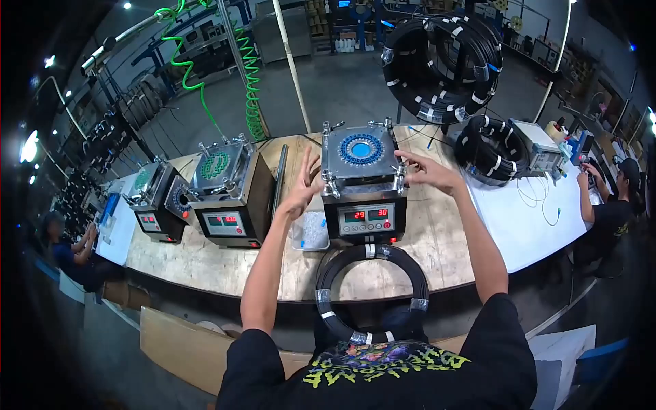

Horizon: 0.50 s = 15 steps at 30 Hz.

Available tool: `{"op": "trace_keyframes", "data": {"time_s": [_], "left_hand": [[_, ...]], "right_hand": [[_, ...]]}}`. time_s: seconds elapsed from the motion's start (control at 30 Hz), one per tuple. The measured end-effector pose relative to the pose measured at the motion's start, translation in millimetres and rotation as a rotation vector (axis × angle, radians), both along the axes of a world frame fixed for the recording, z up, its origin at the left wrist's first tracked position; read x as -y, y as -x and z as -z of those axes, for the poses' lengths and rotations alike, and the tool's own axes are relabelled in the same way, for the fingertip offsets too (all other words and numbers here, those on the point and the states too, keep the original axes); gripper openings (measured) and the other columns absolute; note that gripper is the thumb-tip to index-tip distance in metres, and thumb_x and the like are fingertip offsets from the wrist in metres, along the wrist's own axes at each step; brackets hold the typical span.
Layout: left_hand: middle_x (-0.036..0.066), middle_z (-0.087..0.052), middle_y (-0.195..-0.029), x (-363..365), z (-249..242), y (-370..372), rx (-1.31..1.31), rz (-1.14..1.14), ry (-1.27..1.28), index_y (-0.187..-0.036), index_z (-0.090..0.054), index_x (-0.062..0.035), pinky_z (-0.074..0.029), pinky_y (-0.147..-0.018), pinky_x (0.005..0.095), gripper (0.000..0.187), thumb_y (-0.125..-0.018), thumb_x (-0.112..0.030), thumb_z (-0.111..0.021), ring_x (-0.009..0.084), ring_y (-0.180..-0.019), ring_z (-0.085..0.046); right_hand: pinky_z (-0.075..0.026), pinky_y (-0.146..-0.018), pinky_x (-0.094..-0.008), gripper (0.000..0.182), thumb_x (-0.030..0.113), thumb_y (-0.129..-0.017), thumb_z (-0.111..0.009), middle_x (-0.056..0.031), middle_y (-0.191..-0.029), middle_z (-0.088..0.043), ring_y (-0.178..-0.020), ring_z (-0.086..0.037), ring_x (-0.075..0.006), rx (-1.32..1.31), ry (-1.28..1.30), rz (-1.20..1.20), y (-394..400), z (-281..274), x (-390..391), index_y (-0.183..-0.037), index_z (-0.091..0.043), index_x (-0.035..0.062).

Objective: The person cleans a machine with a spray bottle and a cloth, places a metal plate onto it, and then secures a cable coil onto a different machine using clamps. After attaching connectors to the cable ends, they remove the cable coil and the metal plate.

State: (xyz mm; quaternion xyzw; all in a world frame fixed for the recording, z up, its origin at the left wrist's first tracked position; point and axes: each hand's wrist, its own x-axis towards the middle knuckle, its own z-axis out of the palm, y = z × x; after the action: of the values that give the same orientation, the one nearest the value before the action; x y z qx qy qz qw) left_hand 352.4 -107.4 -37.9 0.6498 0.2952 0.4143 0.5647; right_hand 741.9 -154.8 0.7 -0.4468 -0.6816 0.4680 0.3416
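Observation:
In the middle of the bench stands a machine (369, 220) with a red digital display and a metal top plate holding a ring of blue connectors (362, 149). Its corners carry metal clamps. My left hand (302, 188) is at the machine's left side by the front left clamp, fingers spread, with nothing seen in it. On the other side, my right hand (432, 172) is open beside the right clamps, fingers apart; whether the fingertips touch them is unclear. A coil of black cable (324, 280) with white tape lies against the bench's front edge, below the machine.
Two similar machines (236, 222) (158, 222) stand to the left. A clear tray (314, 231) sits beside the middle machine. Large black cable coils (444, 102) are behind at right, near a white instrument (540, 154). A person (608, 205) works at far right, another (68, 253) at far left.

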Motion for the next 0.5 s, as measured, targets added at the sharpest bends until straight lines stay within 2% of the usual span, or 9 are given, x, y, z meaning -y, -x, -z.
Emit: {"op": "trace_keyframes", "data": {"time_s": [0.03, 0.07, 0.17, 0.2, 0.3, 0.4, 0.5], "left_hand": [[0.021, -0.012, -0.171, 3.6, -3.0, -3.4, -0.039, 0.003, -0.065, -0.168, -0.002, -0.0290, -0.028, -0.124, 0.0510, 0.118, -0.085, -0.035, -0.085, 0.0372, -0.157, -0.020], [0.020, -0.015, -0.170, 9.1, -4.5, -10.0, 0.000, -0.054, -0.013, -0.169, -0.007, -0.0252, -0.029, -0.124, 0.0496, 0.123, -0.078, -0.032, -0.090, 0.0364, -0.156, -0.022], [0.020, -0.021, -0.168, 0.5, 10.7, -26.4, -0.099, -0.318, -0.260, -0.168, -0.010, -0.0210, -0.029, -0.123, 0.0490, 0.124, -0.076, -0.032, -0.091, 0.0354, -0.154, -0.027], [0.020, -0.031, -0.163, 7.4, 2.7, -34.0, -0.093, -0.397, -0.300, -0.166, -0.021, -0.0161, -0.030, -0.122, 0.0479, 0.115, -0.075, -0.026, -0.089, 0.0355, -0.149, -0.034], [0.020, -0.044, -0.153, 14.7, -29.8, -41.2, -0.275, -0.476, -0.618, -0.159, -0.034, -0.0108, -0.034, -0.118, 0.0463, 0.092, -0.079, -0.017, -0.079, 0.0368, -0.146, -0.037], [0.020, -0.054, -0.141, -5.1, -62.9, -50.9, -0.376, -0.486, -0.563, -0.145, -0.046, -0.0051, -0.038, -0.114, 0.0457, 0.067, -0.083, -0.009, -0.068, 0.0386, -0.141, -0.043], [0.022, -0.061, -0.133, -60.1, -63.3, -61.4, -0.450, -0.420, -0.625, -0.135, -0.049, -0.0016, -0.043, -0.108, 0.0481, 0.051, -0.087, -0.007, -0.063, 0.0410, -0.133, -0.052]], "right_hand": [[-0.044, -0.088, -0.0283, 0.079, 0.035, -0.086, -0.084, -0.0073, -0.120, -0.057, -0.101, -0.051, -0.0144, 0.044, -0.087, 0.019, 6.8, 2.4, 2.8, -0.156, -0.048, 0.0195], [-0.044, -0.089, -0.0291, 0.080, 0.033, -0.084, -0.086, -0.0071, -0.118, -0.056, -0.101, -0.051, -0.0154, 0.088, -0.172, 0.037, 14.8, 5.9, 5.8, -0.154, -0.050, 0.0199], [-0.044, -0.091, -0.0311, 0.080, 0.031, -0.080, -0.089, -0.0080, -0.113, -0.054, -0.101, -0.050, -0.0181, 0.043, -0.300, 0.325, 51.0, 15.5, 8.5, -0.151, -0.053, 0.0209], [-0.048, -0.088, -0.0283, 0.076, 0.031, -0.082, -0.087, -0.0107, -0.118, -0.052, -0.090, -0.052, -0.0163, 0.097, -0.422, 0.345, 50.2, 19.8, 3.4, -0.149, -0.055, 0.0181], [-0.049, -0.087, -0.0310, 0.070, 0.030, -0.084, -0.084, -0.0123, -0.118, -0.052, -0.091, -0.053, -0.0199, 0.200, -0.536, 0.360, 45.6, 7.8, 4.1, -0.147, -0.057, 0.0188], [-0.050, -0.084, -0.0338, 0.062, 0.031, -0.088, -0.079, -0.0123, -0.105, -0.055, -0.083, -0.052, -0.0205, 0.207, -0.452, 0.312, 46.8, -12.4, -19.3, -0.146, -0.058, 0.0195], [-0.052, -0.089, -0.0391, 0.055, 0.031, -0.092, -0.071, -0.0171, -0.103, -0.066, -0.089, -0.064, -0.0268, 0.330, -0.365, 0.322, 42.3, -18.5, -73.9, -0.144, -0.059, 0.0205]]}}
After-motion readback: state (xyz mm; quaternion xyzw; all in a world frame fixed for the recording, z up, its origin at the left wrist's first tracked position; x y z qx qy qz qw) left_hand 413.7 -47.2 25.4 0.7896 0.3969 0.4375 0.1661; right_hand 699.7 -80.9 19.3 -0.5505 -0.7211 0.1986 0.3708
